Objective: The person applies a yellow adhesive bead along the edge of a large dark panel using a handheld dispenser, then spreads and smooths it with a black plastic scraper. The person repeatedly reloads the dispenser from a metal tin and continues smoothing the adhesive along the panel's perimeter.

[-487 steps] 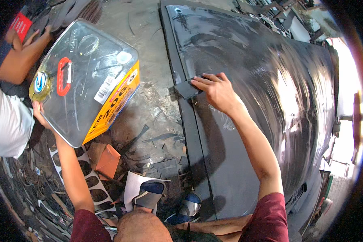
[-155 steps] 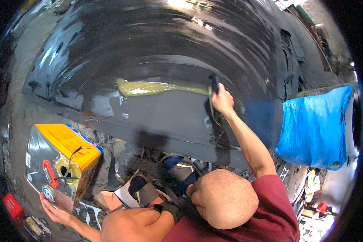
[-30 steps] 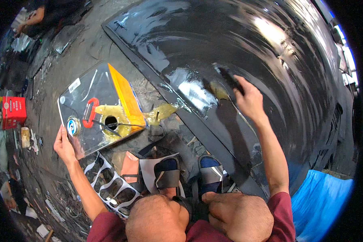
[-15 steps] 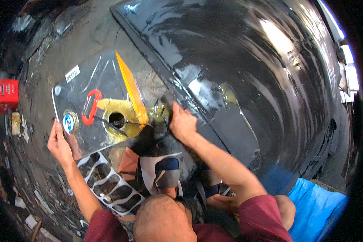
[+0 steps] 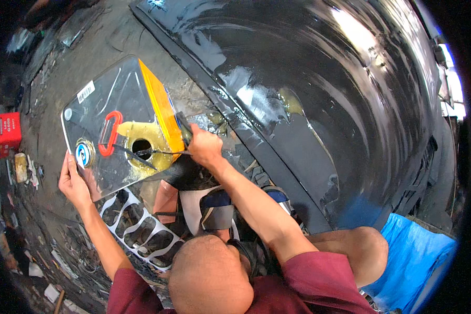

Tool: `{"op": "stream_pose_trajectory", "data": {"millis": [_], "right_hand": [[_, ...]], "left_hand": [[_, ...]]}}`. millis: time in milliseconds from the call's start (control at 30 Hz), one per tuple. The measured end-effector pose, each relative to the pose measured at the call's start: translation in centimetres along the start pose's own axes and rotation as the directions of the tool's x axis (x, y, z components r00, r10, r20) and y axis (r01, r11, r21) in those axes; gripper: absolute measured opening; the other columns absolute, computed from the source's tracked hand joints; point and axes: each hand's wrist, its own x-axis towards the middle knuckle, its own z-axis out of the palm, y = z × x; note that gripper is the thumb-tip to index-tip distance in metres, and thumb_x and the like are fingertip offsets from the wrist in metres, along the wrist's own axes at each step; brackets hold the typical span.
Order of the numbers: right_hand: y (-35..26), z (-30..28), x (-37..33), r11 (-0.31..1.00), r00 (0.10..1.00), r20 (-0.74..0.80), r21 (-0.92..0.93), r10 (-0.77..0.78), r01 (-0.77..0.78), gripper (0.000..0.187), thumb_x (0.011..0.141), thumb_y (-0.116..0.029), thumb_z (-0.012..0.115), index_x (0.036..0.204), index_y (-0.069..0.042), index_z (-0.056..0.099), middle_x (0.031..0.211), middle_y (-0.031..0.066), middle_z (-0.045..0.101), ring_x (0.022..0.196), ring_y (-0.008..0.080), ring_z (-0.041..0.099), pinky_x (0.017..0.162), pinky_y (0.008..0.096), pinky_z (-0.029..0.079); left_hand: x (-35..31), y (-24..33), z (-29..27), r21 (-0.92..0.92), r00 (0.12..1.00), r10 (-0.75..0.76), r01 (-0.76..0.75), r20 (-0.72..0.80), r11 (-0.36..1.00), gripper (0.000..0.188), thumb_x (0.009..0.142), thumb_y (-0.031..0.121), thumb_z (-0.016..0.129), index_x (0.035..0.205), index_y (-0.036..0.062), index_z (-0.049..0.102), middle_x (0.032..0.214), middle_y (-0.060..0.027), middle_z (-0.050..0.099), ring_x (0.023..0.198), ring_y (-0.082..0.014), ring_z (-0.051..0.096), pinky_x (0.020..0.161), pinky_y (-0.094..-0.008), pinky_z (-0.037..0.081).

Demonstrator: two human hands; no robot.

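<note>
We saw the black sheet spanning the upper right. Left of centre sat the tin, apparently steadied by the left hand; whether that grip was closed we couldn't tell. The right hand was clamped on a dark strip beside it. We noticed 1 printed red box, far left, and 1 barcode sticker.

A workshop, this, and a messy one! Look at that grimy grey floor, littered with scraps down the left. There's a white sheet full of cut-out holes, a big tin crusted with yellow goo round its opening, and a broad dark sheet, streaked and shiny!
</note>
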Motion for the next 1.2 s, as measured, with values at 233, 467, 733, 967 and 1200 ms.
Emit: {"op": "stream_pose_trajectory", "data": {"millis": [233, 467, 733, 967, 1200], "right_hand": [[4.2, 1.2, 1.1, 0.762, 0.983, 0.165, 0.626, 0.081, -0.168, 0.047, 0.081, -0.009, 0.065, 0.128, 0.0, 0.065, 0.105, 0.0179, 0.074, 0.094, 0.0288, 0.071, 0.082, 0.0417, 0.056], [2.5, -3.6, -1.7, 0.455, 0.922, 0.385, 0.815, 0.035, -0.358, 0.043, 0.089, -0.002, 0.068, 0.131, -0.003, 0.063, 0.109, 0.0076, 0.072, 0.094, 0.0177, 0.067, 0.084, 0.0344, 0.055], [-5.0, -19.1, -3.3, 0.701, 0.956, 0.247, 0.71, -0.158, -0.068, 0.054, 0.088, -0.009, 0.073, 0.139, 0.001, 0.058, 0.125, 0.0119, 0.07, 0.113, 0.0192, 0.064, 0.101, 0.0357, 0.049], [-19.0, -29.4, -3.9, 0.565, 0.589, 0.126, 0.497, -0.798, 0.659, 0.034, 0.083, -0.011, 0.067, 0.114, 0.004, 0.07, 0.093, 0.0185, 0.075, 0.085, 0.0309, 0.073, 0.082, 0.0427, 0.058], [-18.2, -19.8, -8.1, 0.398, 0.484, 0.079, -0.462, -0.872, 0.793, 0.042, 0.084, -0.017, 0.065, 0.125, -0.011, 0.07, 0.117, 0.0107, 0.071, 0.083, 0.0265, 0.067, 0.067, 0.0374, 0.053]], "left_hand": [[0.0, 0.8, 0.5, -0.046, 1.0, -0.012, 0.012, -0.012, 0.999, 0.035, 0.105, 0.017, 0.063, 0.13, -0.0063, 0.067, 0.119, -0.0091, 0.074, 0.103, -0.0113, 0.067, 0.092, -0.0264, 0.052], [-0.3, 0.4, 0.6, -0.073, 1.0, 0.008, -0.009, -0.025, 0.997, 0.033, 0.104, 0.016, 0.064, 0.128, -0.0059, 0.069, 0.119, -0.0089, 0.074, 0.103, -0.0104, 0.066, 0.091, -0.0252, 0.052], [-1.2, 2.2, 1.9, -0.089, 0.999, 0.032, -0.033, -0.015, 0.996, 0.035, 0.104, 0.019, 0.064, 0.129, -0.006, 0.068, 0.113, -0.0076, 0.074, 0.098, -0.0097, 0.065, 0.087, -0.0244, 0.051], [-1.4, 1.2, 1.4, -0.175, 1.0, 0.002, -0.006, -0.028, 0.985, 0.033, 0.103, 0.016, 0.066, 0.128, -0.0052, 0.069, 0.113, -0.0079, 0.074, 0.097, -0.0098, 0.066, 0.087, -0.0246, 0.052], [-1.7, 1.9, 1.2, -0.187, 0.999, -0.042, 0.04, -0.007, 0.982, 0.032, 0.104, 0.014, 0.064, 0.128, -0.0058, 0.069, 0.115, -0.0073, 0.074, 0.1, -0.0096, 0.065, 0.089, -0.0234, 0.051]]}}
